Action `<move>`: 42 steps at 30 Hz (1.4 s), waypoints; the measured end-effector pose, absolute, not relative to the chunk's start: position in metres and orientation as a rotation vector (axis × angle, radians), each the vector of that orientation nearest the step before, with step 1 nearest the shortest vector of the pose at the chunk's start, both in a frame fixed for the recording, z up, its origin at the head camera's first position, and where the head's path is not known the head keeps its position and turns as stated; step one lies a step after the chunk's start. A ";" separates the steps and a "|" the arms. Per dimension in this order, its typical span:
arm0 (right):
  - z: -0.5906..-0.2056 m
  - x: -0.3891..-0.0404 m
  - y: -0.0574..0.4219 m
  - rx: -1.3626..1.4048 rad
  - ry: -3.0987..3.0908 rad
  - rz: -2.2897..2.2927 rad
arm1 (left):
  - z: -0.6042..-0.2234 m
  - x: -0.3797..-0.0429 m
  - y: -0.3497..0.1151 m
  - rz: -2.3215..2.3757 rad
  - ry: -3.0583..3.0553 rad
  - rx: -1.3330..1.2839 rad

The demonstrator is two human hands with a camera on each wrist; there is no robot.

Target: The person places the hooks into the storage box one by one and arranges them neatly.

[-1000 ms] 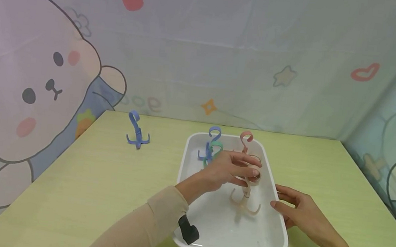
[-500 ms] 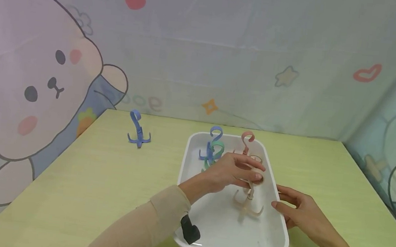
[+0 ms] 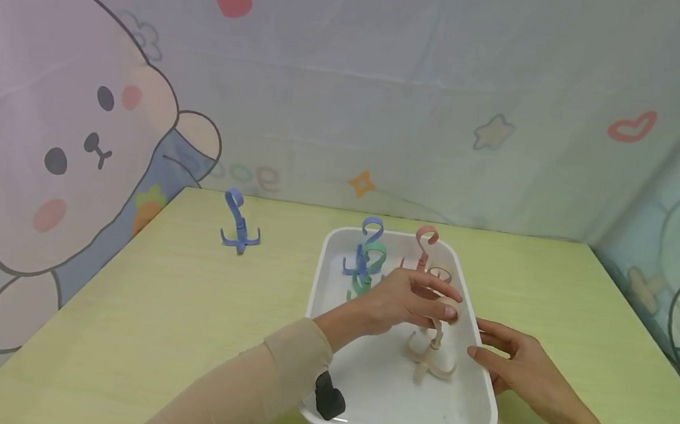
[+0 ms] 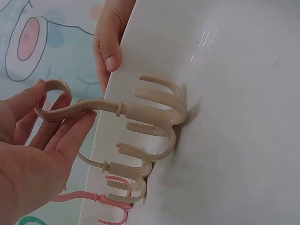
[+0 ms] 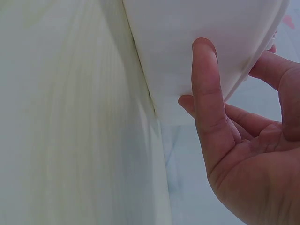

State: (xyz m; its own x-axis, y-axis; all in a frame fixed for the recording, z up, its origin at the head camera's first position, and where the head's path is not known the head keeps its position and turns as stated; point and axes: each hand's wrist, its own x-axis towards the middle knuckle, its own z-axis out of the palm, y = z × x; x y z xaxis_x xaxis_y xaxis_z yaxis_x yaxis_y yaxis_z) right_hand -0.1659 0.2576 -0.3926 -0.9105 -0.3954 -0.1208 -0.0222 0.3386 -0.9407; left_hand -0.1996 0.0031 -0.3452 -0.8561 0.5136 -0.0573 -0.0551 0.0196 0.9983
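My left hand (image 3: 401, 305) grips the curled top of a beige multi-prong hanging hook (image 4: 145, 112). This hook stands upright in the white tray (image 3: 369, 408), prongs down, close to the right wall. My right hand (image 3: 525, 366) holds the tray's right side, thumb over the rim and fingers against the outer wall (image 5: 168, 51). Behind the held hook is a second beige hook (image 4: 126, 169), partly hidden by my left hand in the head view. Farther back stand a pink hook (image 3: 425, 245), a green hook (image 3: 376, 252) and a blue hook (image 3: 372, 229).
Another blue hook (image 3: 241, 229) stands on the yellow-green table (image 3: 179, 319), left of the tray. A printed cloth backdrop (image 3: 340, 88) rises behind the table's far edge.
My left hand and the beige hook have shifted slightly right, towards the tray's right wall. The right hand has kept its hold on the tray.
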 end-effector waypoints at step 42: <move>-0.395 -0.166 0.259 -0.393 2.289 -1.607 | -0.336 -0.202 -0.006 1.889 1.916 0.503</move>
State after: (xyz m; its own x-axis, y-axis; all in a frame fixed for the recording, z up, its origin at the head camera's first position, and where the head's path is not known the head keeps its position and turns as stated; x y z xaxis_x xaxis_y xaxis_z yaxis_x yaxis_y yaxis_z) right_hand -0.1661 0.2588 -0.3949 -0.9124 -0.3974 -0.0984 -0.0426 0.3311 -0.9427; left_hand -0.2015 -0.0057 -0.3357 -0.8545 0.5185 -0.0317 -0.0245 0.0208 0.9995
